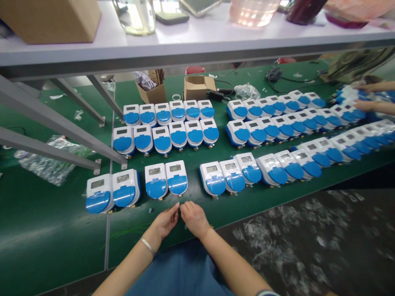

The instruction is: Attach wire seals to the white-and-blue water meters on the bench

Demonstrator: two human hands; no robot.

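My left hand [168,219] has thumb and finger pinched together at the front of the green bench. Beside it, almost touching, my right hand [193,218] is closed with its fingertips pressed together. Whatever is between the fingers is too small or hidden to make out. Just beyond my hands stand two white-and-blue meters, a left one [156,181] and a right one [177,177], each with a small grey display and a blue lid. Another meter [126,188] stands with its neighbour to the left, and a meter [212,179] begins a long row to the right.
More meters [162,141] form rows behind. Open cardboard boxes [197,87] stand at the back. Grey metal struts [61,119] hold up a white shelf [191,35]. Plastic wrap [52,158] lies left, with scraps on the floor [277,234]. Another person's hands [367,105] work at far right.
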